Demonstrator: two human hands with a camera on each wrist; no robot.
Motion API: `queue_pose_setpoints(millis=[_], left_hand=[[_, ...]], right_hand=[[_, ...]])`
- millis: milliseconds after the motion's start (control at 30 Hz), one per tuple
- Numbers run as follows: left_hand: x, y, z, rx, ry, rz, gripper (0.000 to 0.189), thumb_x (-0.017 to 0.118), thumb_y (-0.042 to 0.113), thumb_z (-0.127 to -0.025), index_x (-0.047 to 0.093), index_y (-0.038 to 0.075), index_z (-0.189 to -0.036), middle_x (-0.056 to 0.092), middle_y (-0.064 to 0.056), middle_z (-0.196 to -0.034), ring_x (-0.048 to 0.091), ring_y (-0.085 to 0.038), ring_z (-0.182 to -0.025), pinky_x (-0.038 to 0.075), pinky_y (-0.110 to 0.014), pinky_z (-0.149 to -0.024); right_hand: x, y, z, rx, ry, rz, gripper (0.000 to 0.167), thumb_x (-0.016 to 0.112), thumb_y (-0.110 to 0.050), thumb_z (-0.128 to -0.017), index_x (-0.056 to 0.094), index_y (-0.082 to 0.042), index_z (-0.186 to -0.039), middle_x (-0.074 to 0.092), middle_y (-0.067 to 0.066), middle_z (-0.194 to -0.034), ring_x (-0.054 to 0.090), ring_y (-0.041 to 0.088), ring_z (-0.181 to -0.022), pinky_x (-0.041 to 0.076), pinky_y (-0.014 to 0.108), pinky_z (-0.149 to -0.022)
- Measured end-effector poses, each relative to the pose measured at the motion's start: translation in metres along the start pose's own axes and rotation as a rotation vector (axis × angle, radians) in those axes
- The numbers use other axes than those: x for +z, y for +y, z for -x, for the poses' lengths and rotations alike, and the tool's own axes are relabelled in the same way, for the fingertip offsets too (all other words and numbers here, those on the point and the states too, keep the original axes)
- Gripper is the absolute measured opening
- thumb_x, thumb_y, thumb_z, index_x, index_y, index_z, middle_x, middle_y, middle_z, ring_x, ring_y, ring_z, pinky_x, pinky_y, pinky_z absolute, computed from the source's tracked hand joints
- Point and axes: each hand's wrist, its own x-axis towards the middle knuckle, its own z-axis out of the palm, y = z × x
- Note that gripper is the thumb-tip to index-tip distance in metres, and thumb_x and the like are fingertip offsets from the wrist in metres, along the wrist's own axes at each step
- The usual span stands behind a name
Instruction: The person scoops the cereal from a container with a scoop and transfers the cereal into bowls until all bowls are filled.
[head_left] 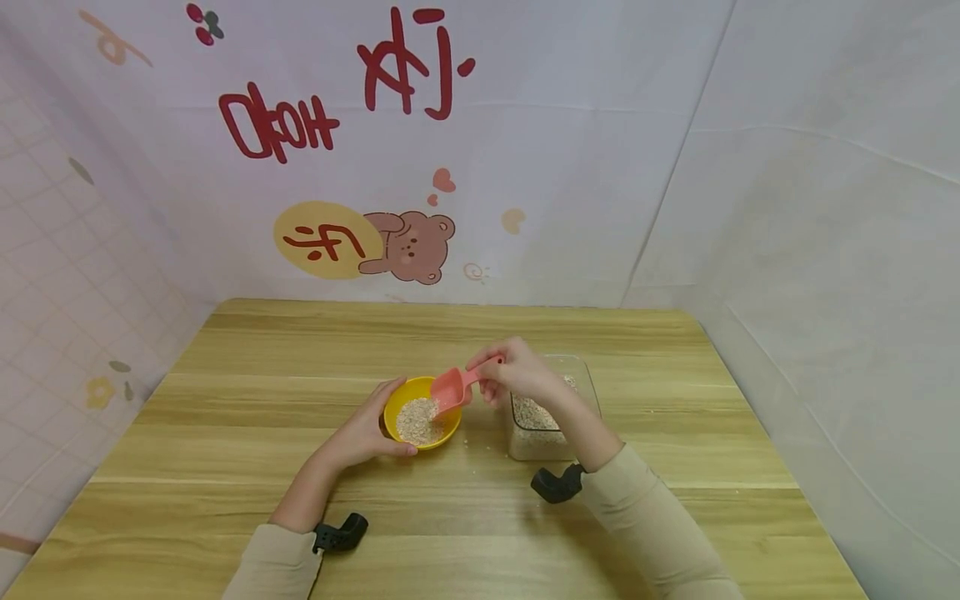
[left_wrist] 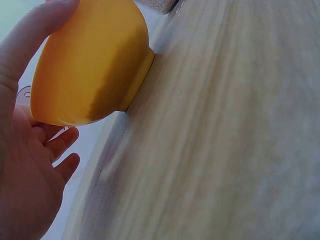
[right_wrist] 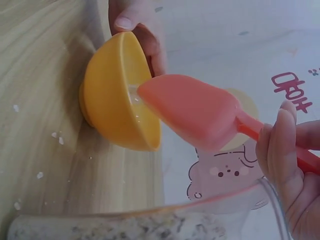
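Observation:
A yellow bowl (head_left: 409, 392) sits on the table with pale flakes like oats (head_left: 417, 422) inside. My left hand (head_left: 367, 432) holds its left side, thumb at the near rim and fingers round the far side. In the left wrist view the thumb lies against the wall of the bowl (left_wrist: 95, 60). My right hand (head_left: 519, 372) grips a pink scoop (head_left: 448, 390) by its handle, tipped over the bowl's right rim. In the right wrist view a few flakes (right_wrist: 136, 98) drop from the mouth of the scoop (right_wrist: 195, 107) into the bowl.
Under my right forearm stands a clear square container (head_left: 534, 446) filled with flakes. Several stray flakes (right_wrist: 57, 137) lie on the wooden table (head_left: 420, 533) between bowl and container. A printed white curtain (head_left: 570, 192) hangs behind the table.

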Motion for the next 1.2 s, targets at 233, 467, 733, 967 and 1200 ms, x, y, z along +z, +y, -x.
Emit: queue_pose_setpoints(millis=[233, 467, 733, 967, 1200], left_hand=[[0.0, -0.003, -0.001, 0.003, 0.003, -0.005, 0.114, 0.091, 0.031, -0.062, 0.023, 0.007, -0.151, 0.028, -0.01, -0.15, 0.031, -0.032, -0.134, 0.021, -0.059, -0.108], [0.0, -0.003, 0.0, 0.01, -0.001, -0.004, 0.114, 0.091, 0.031, -0.063, 0.023, 0.006, -0.151, 0.029, -0.01, -0.149, 0.031, -0.032, -0.133, 0.021, -0.059, -0.107], [0.0, -0.003, 0.0, 0.013, 0.002, -0.008, 0.114, 0.091, 0.031, -0.062, 0.023, 0.006, -0.151, 0.031, -0.01, -0.147, 0.033, -0.031, -0.131, 0.023, -0.058, -0.107], [0.0, -0.002, 0.0, 0.003, -0.002, -0.014, 0.114, 0.09, 0.03, -0.063, 0.022, 0.007, -0.151, 0.029, -0.01, -0.149, 0.033, -0.031, -0.132, 0.023, -0.058, -0.107], [0.001, -0.001, 0.0, -0.002, -0.005, -0.009, 0.115, 0.091, 0.031, -0.063, 0.022, 0.007, -0.151, 0.029, -0.01, -0.148, 0.033, -0.031, -0.131, 0.024, -0.058, -0.107]], right_hand=[[-0.001, -0.002, -0.003, -0.003, -0.007, 0.03, 0.02, 0.053, 0.001, -0.09, 0.067, 0.009, -0.104, 0.062, 0.016, -0.064, 0.059, 0.022, -0.051, 0.054, 0.033, -0.049], [-0.003, -0.003, -0.004, 0.008, -0.009, 0.019, 0.02, 0.053, 0.001, -0.091, 0.066, 0.008, -0.104, 0.062, 0.017, -0.065, 0.059, 0.023, -0.052, 0.055, 0.034, -0.05], [-0.003, 0.003, -0.001, 0.009, 0.01, -0.052, 0.021, 0.055, 0.002, -0.089, 0.067, 0.01, -0.105, 0.064, 0.02, -0.07, 0.061, 0.019, -0.054, 0.055, 0.034, -0.053], [-0.005, 0.011, 0.004, 0.048, 0.005, -0.128, 0.021, 0.056, 0.002, -0.088, 0.066, 0.01, -0.105, 0.065, 0.021, -0.072, 0.061, 0.017, -0.054, 0.056, 0.04, -0.058], [-0.007, 0.019, 0.013, 0.046, -0.016, -0.171, 0.021, 0.054, 0.001, -0.092, 0.063, 0.013, -0.106, 0.065, 0.019, -0.072, 0.062, 0.018, -0.055, 0.056, 0.032, -0.056]])
